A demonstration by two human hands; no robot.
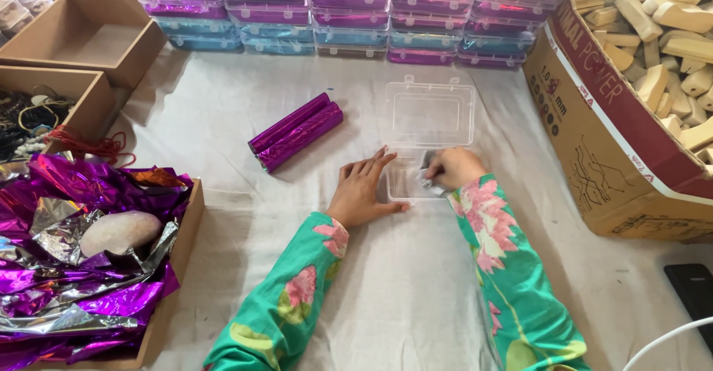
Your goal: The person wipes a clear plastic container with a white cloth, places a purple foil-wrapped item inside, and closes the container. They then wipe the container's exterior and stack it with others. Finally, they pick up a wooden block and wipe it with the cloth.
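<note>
- The left hand (362,193) lies flat on the white cloth-covered surface (416,282), its fingers spread open and holding nothing; the fingertips touch the left edge of a clear plastic box (405,185).
- The right hand (453,167) rests over the tray of that box, its fingers curled closed on a small silvery piece of foil (429,185) pressed down into the tray.
- The clear plastic box sits near the middle of the surface, with its hinged lid (429,112) folded back flat on the far side.
- Both arms wear green sleeves (512,282) with pink flowers.
- Two rolls of purple foil (295,132) lie side by side, touching, to the far left of the left hand and apart from it.
- At the near left, a shallow wooden tray (174,267) holds crumpled purple and silver foil (82,282), with a pale rounded stone-like lump (119,231) lying on top.
- Farther left stand two more wooden boxes: one (82,33) looks bare inside, the other (52,103) holds dark beads or cords, and a red thread (96,147) hangs over its near edge.
- Along the far edge, stacks of filled clear boxes (349,14) show purple and light blue contents.
- At the right, a large cardboard box (594,148) is full of pale wooden blocks (668,37).
- A dark flat object (694,285) and a white cable (668,341) lie in the near right corner.
</note>
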